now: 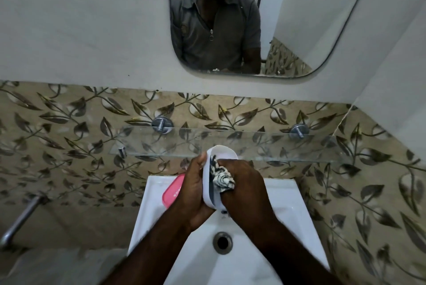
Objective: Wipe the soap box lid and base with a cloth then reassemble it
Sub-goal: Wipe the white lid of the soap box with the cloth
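In the head view, just below the middle of the frame, the person's left hand (pixel 193 190) grips the white half of the soap box (pixel 224 152), holding it on edge above the back of the sink (pixel 288 204). The right hand (pixel 246 188) is clenched around a bunched, dark-striped cloth (pixel 222 178) and presses it into the white half's hollow side. The pink half (pixel 174 189) lies on the sink's rim at centre left, partly hidden behind the left hand and apart from the white half.

By the look of it, the task is at the wiping stage. One half is being wiped, and the pictures cannot show whether the pink half is already clean. Reassembly is yet to come.

The white half is a rounded oval shell with a dark line along its rim. Which half is lid and which is base cannot be told.
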Tool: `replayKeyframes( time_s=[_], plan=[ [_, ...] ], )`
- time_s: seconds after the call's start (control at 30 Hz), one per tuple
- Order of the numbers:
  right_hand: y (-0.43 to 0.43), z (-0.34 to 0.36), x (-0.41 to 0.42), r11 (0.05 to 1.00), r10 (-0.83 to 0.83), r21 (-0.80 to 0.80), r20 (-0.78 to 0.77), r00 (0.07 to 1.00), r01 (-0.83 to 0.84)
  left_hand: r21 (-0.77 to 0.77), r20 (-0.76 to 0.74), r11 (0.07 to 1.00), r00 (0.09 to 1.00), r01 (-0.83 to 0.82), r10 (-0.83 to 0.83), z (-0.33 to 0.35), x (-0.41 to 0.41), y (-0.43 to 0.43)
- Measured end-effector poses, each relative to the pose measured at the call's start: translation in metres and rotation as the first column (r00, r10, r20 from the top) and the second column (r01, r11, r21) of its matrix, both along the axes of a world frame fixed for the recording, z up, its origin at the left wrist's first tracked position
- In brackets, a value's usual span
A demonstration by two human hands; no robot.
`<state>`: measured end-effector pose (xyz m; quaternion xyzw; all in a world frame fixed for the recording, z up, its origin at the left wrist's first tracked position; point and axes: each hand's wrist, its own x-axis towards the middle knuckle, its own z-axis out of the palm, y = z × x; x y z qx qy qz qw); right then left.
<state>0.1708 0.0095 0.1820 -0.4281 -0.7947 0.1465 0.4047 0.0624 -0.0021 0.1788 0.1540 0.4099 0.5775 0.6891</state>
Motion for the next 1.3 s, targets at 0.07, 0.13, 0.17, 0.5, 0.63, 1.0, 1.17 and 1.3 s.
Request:
replayKeyframes(
  time_s=[0.07,0.13,0.17,0.5,0.63,1.0,1.17,1.3],
  plan=[
    [-0.009,-0.001,0.002,0.999,0.028,-0.042,0.073,0.997,-0.025,0.005,0.086,1.000,0.996,0.016,-0.017,-0.002,-0.006,0.006],
    [-0.015,0.004,0.004,0.997,0.077,-0.033,0.133,0.988,-0.073,0.015,0.107,1.000,0.994,0.018,-0.019,0.002,-0.007,0.010],
    [-0.012,0.008,0.005,0.997,0.071,0.001,0.144,0.987,-0.072,0.031,0.090,0.999,0.996,0.023,-0.026,0.005,-0.004,0.009],
    [-0.023,0.015,0.011,0.997,0.073,0.005,0.188,0.979,-0.075,0.052,0.157,0.997,0.987,-0.051,0.042,0.009,0.009,0.003],
    [-0.008,0.022,0.013,0.996,0.037,0.076,0.140,0.989,-0.048,0.111,0.052,0.993,0.997,0.048,-0.054,0.009,0.011,-0.002],
    [-0.028,0.013,0.021,0.991,0.121,0.041,0.104,0.987,-0.126,0.017,0.139,0.999,0.989,-0.052,0.049,0.020,0.014,-0.009],
    [0.004,0.030,0.011,0.977,-0.134,0.183,0.120,0.984,0.110,0.117,0.242,0.993,0.970,-0.032,0.003,0.028,0.034,-0.016],
    [-0.016,0.014,0.014,1.000,-0.003,0.014,0.089,0.996,0.001,0.024,0.218,0.994,0.971,-0.106,0.098,0.027,0.025,-0.014]
  ],
)
